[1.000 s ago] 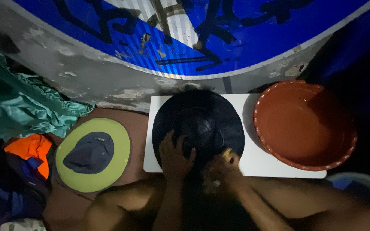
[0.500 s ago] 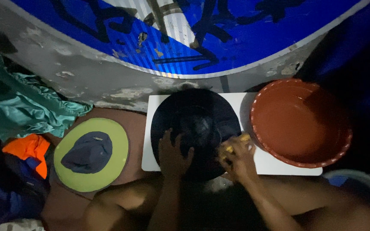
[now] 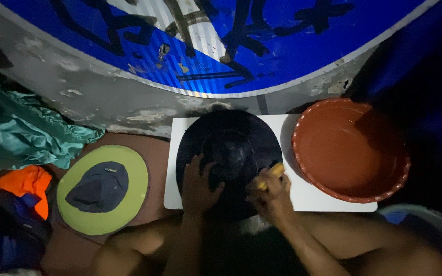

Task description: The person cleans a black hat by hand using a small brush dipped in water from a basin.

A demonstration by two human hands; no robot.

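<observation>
A dark blue brimmed hat (image 3: pixel 231 148) lies flat on a white board (image 3: pixel 323 197). My left hand (image 3: pixel 196 185) presses on the hat's near brim, fingers spread over the crown's edge. My right hand (image 3: pixel 272 197) grips a small yellow sponge-like piece (image 3: pixel 274 171) against the hat's right brim. Both forearms come in from the bottom of the view.
A red-brown basin (image 3: pixel 351 151) stands at the board's right end. A second hat with a yellow-green brim and dark crown (image 3: pixel 103 188) lies to the left. Teal cloth (image 3: pixel 21 133) and orange cloth (image 3: pixel 24 185) pile at far left. A big blue round sign (image 3: pixel 221 46) leans behind.
My right hand has moved with the yellow piece up along the hat's right brim. My left hand stays pressed on the hat.
</observation>
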